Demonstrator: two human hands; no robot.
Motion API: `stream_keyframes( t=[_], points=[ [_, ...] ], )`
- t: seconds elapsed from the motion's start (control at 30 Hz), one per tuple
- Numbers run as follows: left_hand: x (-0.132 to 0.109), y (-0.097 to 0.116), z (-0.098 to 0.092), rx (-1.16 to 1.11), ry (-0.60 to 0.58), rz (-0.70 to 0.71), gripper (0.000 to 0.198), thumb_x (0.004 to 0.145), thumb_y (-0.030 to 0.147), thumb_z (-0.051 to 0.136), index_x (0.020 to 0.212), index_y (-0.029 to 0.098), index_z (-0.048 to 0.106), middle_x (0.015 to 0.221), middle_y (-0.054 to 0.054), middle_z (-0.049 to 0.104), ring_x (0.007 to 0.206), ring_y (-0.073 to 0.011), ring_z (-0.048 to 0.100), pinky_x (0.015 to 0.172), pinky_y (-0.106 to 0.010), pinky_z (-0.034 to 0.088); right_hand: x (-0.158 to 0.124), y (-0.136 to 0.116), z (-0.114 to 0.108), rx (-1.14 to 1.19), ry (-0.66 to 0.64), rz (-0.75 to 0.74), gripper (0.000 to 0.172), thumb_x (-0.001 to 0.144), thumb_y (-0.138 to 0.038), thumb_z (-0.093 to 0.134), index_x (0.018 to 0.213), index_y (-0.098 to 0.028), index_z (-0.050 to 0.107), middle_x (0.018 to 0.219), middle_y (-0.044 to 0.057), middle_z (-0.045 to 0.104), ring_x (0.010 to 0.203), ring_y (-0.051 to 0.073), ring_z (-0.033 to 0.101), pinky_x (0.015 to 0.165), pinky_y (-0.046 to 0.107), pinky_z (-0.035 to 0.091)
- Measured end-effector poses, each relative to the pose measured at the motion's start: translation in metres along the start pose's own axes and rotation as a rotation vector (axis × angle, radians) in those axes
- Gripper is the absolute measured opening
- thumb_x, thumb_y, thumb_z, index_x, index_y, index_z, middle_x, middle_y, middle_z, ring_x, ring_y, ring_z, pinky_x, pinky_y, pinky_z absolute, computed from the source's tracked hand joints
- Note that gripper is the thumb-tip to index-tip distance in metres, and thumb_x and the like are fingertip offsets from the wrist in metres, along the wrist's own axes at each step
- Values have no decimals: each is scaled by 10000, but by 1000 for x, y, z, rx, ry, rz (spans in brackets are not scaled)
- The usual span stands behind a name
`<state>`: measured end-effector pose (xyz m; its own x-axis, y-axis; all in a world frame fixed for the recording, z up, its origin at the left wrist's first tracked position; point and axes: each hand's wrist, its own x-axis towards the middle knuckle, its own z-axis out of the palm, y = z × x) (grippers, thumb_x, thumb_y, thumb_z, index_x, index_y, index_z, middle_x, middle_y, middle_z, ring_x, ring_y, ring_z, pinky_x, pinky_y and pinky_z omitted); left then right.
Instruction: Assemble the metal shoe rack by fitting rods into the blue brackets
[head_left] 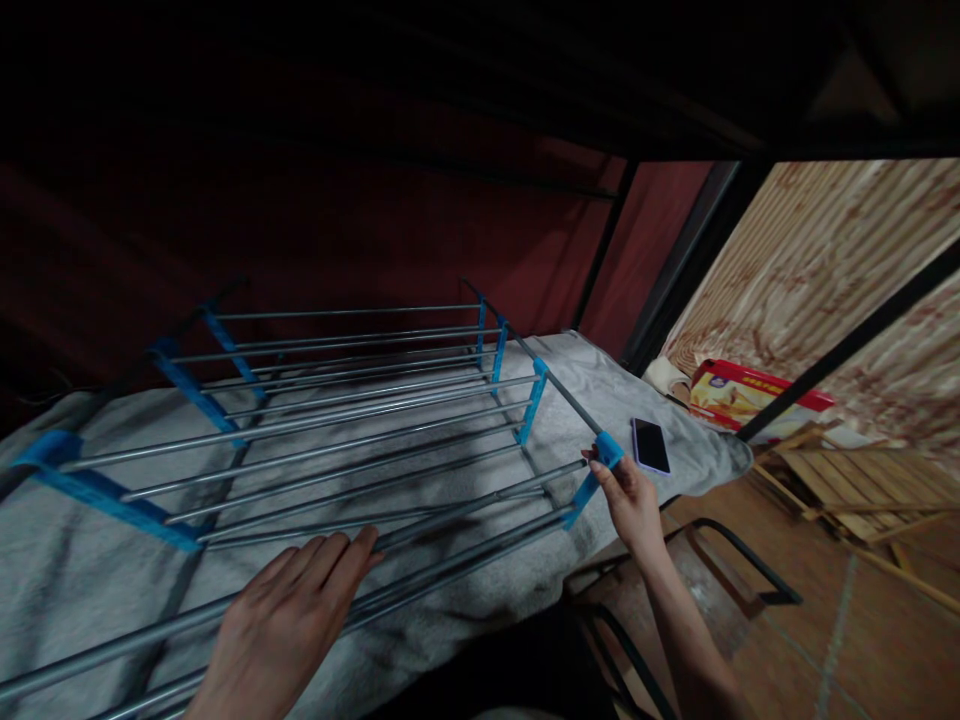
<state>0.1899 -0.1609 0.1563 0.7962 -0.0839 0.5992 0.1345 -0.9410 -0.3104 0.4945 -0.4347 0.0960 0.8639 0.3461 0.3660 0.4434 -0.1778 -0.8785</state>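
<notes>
A shoe rack of silver metal tubes with blue plastic side brackets lies on its side on a grey blanket. My left hand rests flat on the nearest tubes, fingers stretched out and together. My right hand pinches the nearest blue bracket at the rack's right end. A phone lies on the blanket just right of that bracket.
A dark red wall is behind the bed and black bunk-frame bars run overhead and at the right. A red and yellow box lies past the mattress. A dark metal chair frame and wooden slats are on the floor at right.
</notes>
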Motion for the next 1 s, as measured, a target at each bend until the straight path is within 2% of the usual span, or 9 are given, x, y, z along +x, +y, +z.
stream_keyframes(
  t=[0.23,0.43,0.57,0.7,0.8,0.87,0.93,1.0],
  points=[
    [-6,1,5,-3,-12,-14,234,991,238,442,1067,158,647,828,-38,680,721,-187,627,727,-336,422,-4,4,6,-14,7,23,462,880,-569,598,1136,-187,650,1083,121,707,1044,286,658,927,443,512],
    [-9,5,5,-19,-39,-5,272,999,198,377,1098,150,626,860,-45,690,720,-179,626,737,-335,413,-20,19,16,14,-15,-6,599,900,-522,592,1408,-240,447,1233,118,638,1109,272,631,937,438,526],
    [-12,6,5,-14,-85,-8,295,992,189,358,1120,149,621,855,-46,691,715,-185,621,736,-343,410,-31,25,17,-40,-38,14,653,912,-488,586,1473,-244,357,1346,129,559,1194,286,577,1031,483,455],
    [-14,4,8,0,-112,-7,342,970,160,347,1192,151,607,975,-78,699,822,-213,633,811,-374,421,-42,31,16,-3,-56,16,706,915,-465,580,1515,-255,272,1457,126,450,1293,286,498,1110,500,373],
    [-12,9,5,-17,-86,-13,365,955,196,408,1277,181,578,1121,-100,681,980,-247,622,922,-412,410,-54,47,16,12,-71,18,732,903,-442,582,1530,-276,242,1527,108,363,1347,284,441,1135,498,342],
    [-13,18,2,-80,-39,-3,390,943,192,415,1297,222,575,1211,-81,662,1110,-247,584,1027,-423,362,-62,64,17,-1,-85,42,728,888,-416,578,1526,-283,254,1532,99,360,1348,286,441,1126,502,354],
    [-17,32,1,-152,-30,90,454,918,126,371,1298,257,582,1259,-32,654,1187,-213,546,1091,-381,319,-68,84,17,-14,-81,84,718,856,-386,571,1509,-272,298,1501,105,410,1308,290,489,1100,507,387],
    [-26,45,7,-181,-66,223,535,878,62,346,1309,275,581,1262,11,661,1188,-173,546,1079,-314,341,-70,102,19,-16,-54,129,689,812,-366,559,1467,-247,383,1438,118,488,1241,300,552,1063,515,424]
  ],
)
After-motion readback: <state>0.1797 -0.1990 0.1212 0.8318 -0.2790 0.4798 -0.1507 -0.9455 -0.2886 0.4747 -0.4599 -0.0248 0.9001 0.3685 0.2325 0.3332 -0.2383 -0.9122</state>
